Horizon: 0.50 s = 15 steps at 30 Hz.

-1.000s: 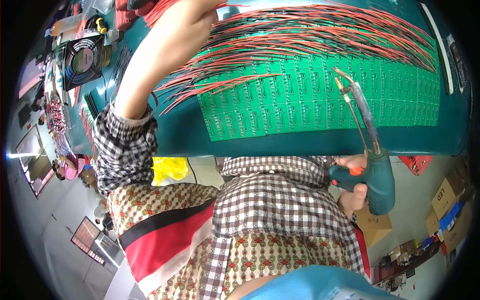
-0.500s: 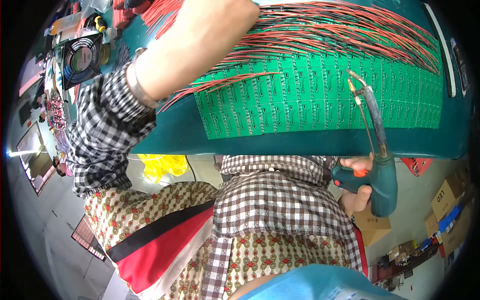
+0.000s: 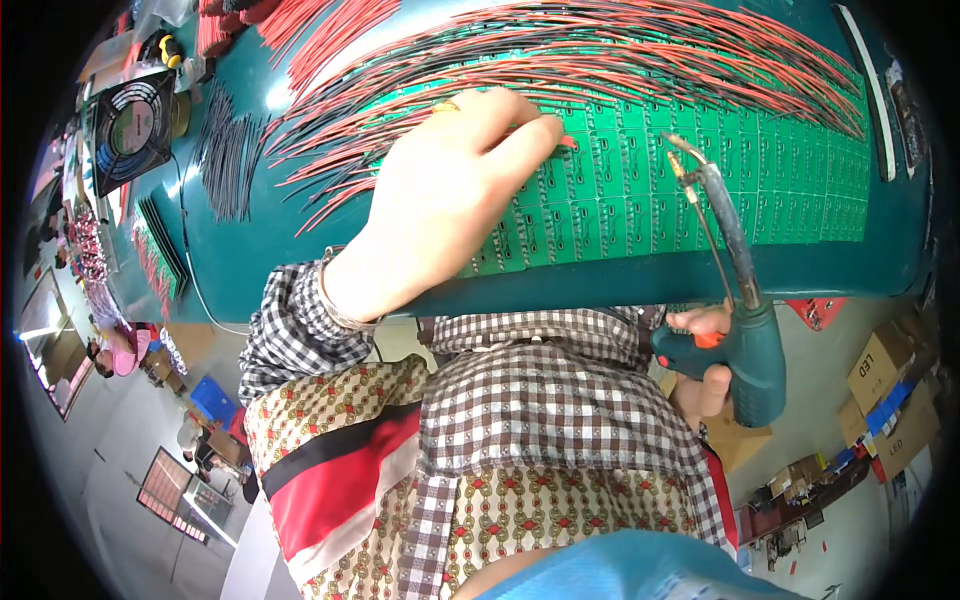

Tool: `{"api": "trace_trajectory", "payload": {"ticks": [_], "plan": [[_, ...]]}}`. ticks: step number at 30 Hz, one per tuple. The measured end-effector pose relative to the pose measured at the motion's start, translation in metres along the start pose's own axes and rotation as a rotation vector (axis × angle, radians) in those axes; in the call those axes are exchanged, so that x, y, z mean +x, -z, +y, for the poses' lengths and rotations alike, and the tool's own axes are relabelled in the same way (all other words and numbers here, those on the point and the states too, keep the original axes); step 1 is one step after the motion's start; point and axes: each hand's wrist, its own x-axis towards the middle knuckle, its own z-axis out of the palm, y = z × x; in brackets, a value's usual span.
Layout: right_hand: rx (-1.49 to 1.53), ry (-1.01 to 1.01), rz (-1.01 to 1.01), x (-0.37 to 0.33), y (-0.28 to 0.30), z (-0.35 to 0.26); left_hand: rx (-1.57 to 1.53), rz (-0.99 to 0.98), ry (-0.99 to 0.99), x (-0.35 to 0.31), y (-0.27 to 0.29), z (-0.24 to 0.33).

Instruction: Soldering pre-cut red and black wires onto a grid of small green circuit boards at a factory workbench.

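Item 1, red wire (image 3: 568,143): centre of the frame, above the middle; only its end shows, just past the fingertips of your left hand (image 3: 430,200). The visible end points right and slightly down; the rest is hidden beneath the hand, so its full axis cannot be told.

Item 2, left hand: reaching in from lower left, back of the hand uppermost, thumb and forefinger pinching the red wire over the boards. Nearer of your two hands to the wire.

Item 3, soldering gun (image 3: 762,365): right of centre, green handle low, metal barrel rising and leaning left. Its bent tip (image 3: 680,143) lies right of the pinched end, at nearly the same height in the frame, with a clear gap between; wire end and tip face each other across it.

Item 4, right hand (image 3: 708,394): lower right, wrapped about the gun's handle, partly hidden by it.

Item 5, green circuit boards (image 3: 690,225): joined rows running left to right across the worktop (image 3: 620,287), beneath both wire end and tip.

Item 6, red and black wires (image 3: 640,65): long sheaf arching across the upper frame, over the boards' far rows.

Item 7, black wires (image 3: 228,160): upper left, beside the fan (image 3: 135,130).
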Motion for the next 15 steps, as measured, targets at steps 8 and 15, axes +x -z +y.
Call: {"api": "trace_trajectory", "payload": {"ticks": [8, 15], "plan": [[-0.009, -0.058, 0.013, -0.003, 0.002, -0.011, -0.237, -0.072, 0.105, -0.009, 0.007, 0.01], [-0.022, -0.049, 0.04, -0.002, 0.002, -0.013, -0.078, 0.151, 0.001, -0.015, -0.01, -0.006]]}}
